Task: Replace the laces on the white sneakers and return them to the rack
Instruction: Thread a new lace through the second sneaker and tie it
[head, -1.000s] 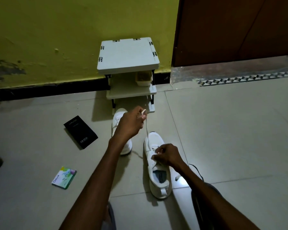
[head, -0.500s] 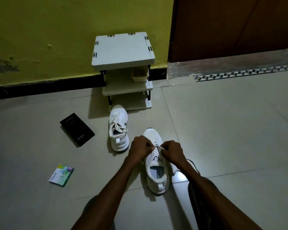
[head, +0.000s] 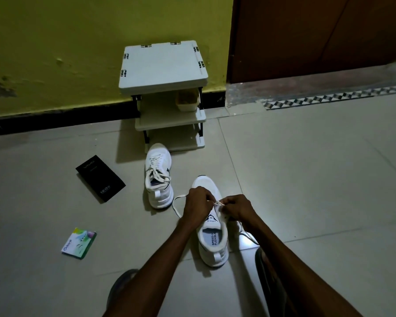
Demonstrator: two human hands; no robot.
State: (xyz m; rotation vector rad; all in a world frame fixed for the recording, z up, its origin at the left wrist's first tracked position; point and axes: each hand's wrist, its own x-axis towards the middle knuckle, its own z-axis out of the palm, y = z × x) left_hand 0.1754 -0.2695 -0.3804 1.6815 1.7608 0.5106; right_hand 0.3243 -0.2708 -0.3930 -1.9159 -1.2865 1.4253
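Roughly halfway: far sneaker (head: 158,177) laced, near sneaker (head: 213,239) mid-threading.
Left hand (head: 196,203) & right hand (head: 237,208) fingers pinch lace (head: 173,203) nr tongue; rack (head: 162,65) return not done.

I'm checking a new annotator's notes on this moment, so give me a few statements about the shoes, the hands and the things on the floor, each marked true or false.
1. The left hand and the right hand both pinch a lace over the near sneaker. True.
2. The far sneaker is laced. True.
3. A small tub sits on the middle shelf of the rack. True.
4. The far sneaker stands on the rack's bottom shelf. False: it stands on the floor, just in front of the rack.
5. The black box lies to the right of both sneakers. False: it lies on the floor to their left.
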